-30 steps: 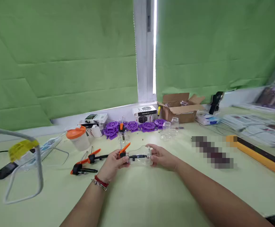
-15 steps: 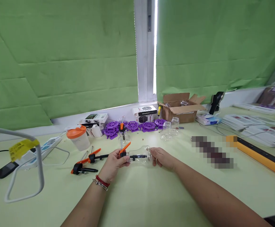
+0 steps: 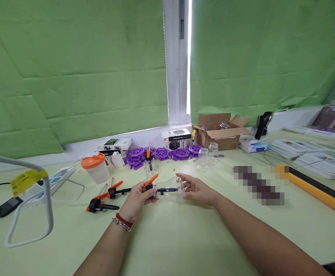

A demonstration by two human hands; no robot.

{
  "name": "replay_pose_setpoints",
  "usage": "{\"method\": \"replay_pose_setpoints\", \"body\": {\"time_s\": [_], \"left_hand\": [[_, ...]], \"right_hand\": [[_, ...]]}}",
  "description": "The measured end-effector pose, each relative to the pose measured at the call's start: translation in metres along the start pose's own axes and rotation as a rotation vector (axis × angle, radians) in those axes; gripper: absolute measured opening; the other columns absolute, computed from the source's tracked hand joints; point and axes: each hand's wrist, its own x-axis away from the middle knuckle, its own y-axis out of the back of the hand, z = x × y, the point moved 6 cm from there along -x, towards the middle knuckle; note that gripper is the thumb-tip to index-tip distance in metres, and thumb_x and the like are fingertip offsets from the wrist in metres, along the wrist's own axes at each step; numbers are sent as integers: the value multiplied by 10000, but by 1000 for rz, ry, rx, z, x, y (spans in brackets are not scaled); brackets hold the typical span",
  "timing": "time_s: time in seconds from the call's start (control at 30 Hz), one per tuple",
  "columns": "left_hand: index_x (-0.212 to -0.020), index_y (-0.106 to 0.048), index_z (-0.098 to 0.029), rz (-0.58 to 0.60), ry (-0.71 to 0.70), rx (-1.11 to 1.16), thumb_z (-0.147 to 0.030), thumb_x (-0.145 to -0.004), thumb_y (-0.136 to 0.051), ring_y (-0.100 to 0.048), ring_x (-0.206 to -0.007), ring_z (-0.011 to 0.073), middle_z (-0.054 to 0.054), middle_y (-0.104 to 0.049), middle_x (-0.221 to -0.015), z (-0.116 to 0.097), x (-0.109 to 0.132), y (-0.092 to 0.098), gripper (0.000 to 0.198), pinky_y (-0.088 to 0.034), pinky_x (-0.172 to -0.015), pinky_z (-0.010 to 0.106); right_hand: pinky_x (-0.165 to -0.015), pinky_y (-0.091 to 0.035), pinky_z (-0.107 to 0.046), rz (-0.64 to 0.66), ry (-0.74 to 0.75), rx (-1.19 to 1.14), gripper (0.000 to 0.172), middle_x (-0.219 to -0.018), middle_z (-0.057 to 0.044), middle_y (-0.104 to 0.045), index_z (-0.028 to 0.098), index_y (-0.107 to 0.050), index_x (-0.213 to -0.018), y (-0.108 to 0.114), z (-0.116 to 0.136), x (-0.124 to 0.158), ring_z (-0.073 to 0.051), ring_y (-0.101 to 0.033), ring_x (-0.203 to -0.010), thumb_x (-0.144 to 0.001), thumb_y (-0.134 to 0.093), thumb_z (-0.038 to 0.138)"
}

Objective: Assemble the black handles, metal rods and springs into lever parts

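Observation:
A clear bottle lies on its side between my hands, with a black tube visible inside it. At its left end is a black pump head with an orange lever. My left hand is closed around the head and neck, thumb on the near side. With fingers and thumb spanning the base, my right hand grips the bottle's right end. Left of my left hand, two more black pump heads with orange levers, a far one and a near one, rest on the table.
Purple plastic wheel-like parts line the back, beside white boxes. Clear jars stand before an open cardboard box. An orange-lidded cup, power strip and grey metal frame occupy the left.
My right hand has shifted its grip on the bottle's base, its fingers now reaching farther over the far side. The bottle and my left hand have barely moved.

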Motion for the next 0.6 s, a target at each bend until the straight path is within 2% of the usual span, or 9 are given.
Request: {"method": "replay_pose_setpoints", "body": {"time_s": [0.07, 0.17, 0.3, 0.4, 0.47, 0.6], "left_hand": [[-897, -570, -133, 14, 2, -6, -321, -667, -708, -626, -657, 135, 22, -639, -731, 0, 1, -1, 328, -533, -708, 322], [-918, -573, -141, 28, 4, -6, -317, -658, -717, -631, -677, 137, 20, -639, -763, 0, 1, -1, 345, -531, -707, 313], [-932, -583, -148, 39, 3, -5, -321, -656, -719, -633, -704, 142, 14, -635, -763, 2, 1, -1, 353, -530, -706, 306], [-936, -589, -153, 39, 4, -8, -328, -658, -718, -638, -715, 148, 11, -638, -768, 3, 0, 0, 353, -530, -712, 314], [-940, -593, -152, 45, 6, -10, -334, -661, -715, -641, -720, 150, 13, -642, -770, 4, 0, -1, 355, -529, -713, 314], [-953, -596, -148, 57, 7, -4, -339, -668, -710, -644, -720, 151, 15, -646, -764, 3, 1, -3, 361, -530, -709, 312]], "right_hand": [[-788, -440, -307, 4, -21, -15, 768, -1218, -104, -455, 238, -365, -1339, 0, -2, 0, -147, -514, -905, -671, -721, 370], [-646, -433, -258, 9, -82, -19, 695, -1138, -99, -510, 221, -375, -1331, -1, -6, 1, -135, -546, -808, -730, -650, 438], [-523, -360, -226, 14, -118, 51, 611, -856, -65, -605, 166, -443, -1277, -2, -5, 1, -122, -529, -654, -780, -564, 499], [-480, -308, -212, 34, -120, 66, 515, -667, -28, -580, 134, -550, -1137, -5, -1, 1, -107, -500, -574, -808, -505, 527], [-452, -273, -202, 38, -126, 45, 492, -660, -22, -575, 138, -560, -1100, -6, -1, 1, -93, -492, -541, -823, -473, 535], [-403, -228, -190, -23, -191, -9, 538, -673, -11, -595, 174, -453, -1207, -6, -5, 0, -73, -465, -455, -831, -428, 559]]}}
